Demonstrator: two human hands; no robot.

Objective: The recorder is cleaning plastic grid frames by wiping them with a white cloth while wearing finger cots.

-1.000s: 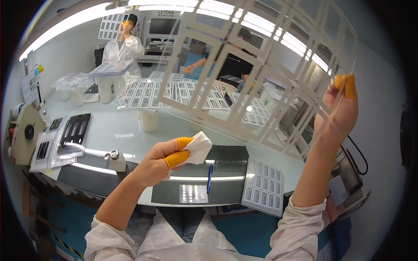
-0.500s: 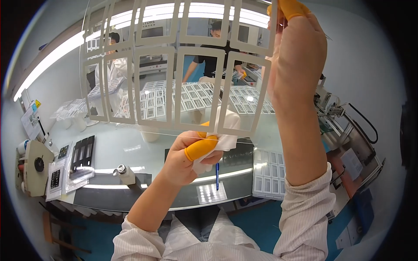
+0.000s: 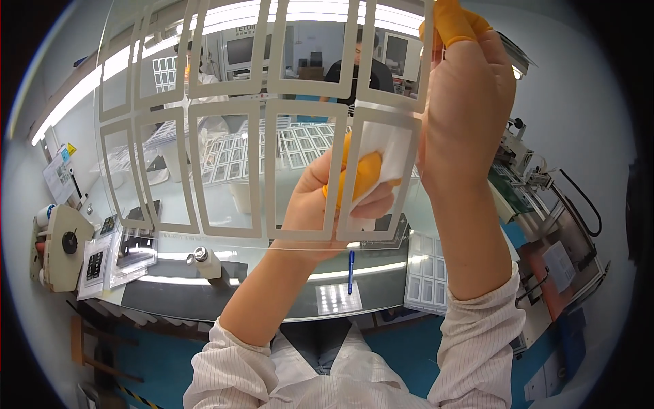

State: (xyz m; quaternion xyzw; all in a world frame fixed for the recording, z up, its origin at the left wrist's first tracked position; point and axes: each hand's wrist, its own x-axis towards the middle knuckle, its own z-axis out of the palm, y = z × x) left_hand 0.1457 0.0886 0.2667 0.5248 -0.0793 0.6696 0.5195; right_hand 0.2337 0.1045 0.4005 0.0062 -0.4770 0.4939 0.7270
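My right hand (image 3: 470, 102), with orange finger cots on its fingertips, grips the right edge of a large clear sheet (image 3: 225, 225) printed with rows of grey rectangular frames and holds it up in front of me. My left hand (image 3: 334, 198), also in orange finger cots, presses a white wipe (image 3: 381, 153) against the far side of the sheet near its lower right frame. The hand and wipe show through the clear sheet.
A glass-topped bench (image 3: 204, 290) lies below with a small capped bottle (image 3: 204, 262), a blue pen (image 3: 351, 269), more printed sheets (image 3: 429, 283) and a tape dispenser (image 3: 61, 249). Machinery (image 3: 538, 198) stands at right. Two people (image 3: 357, 68) work at the back.
The clear sheet has swung left and closer, now filling the view. My left hand rose off the bench with the wipe and came up against the sheet.
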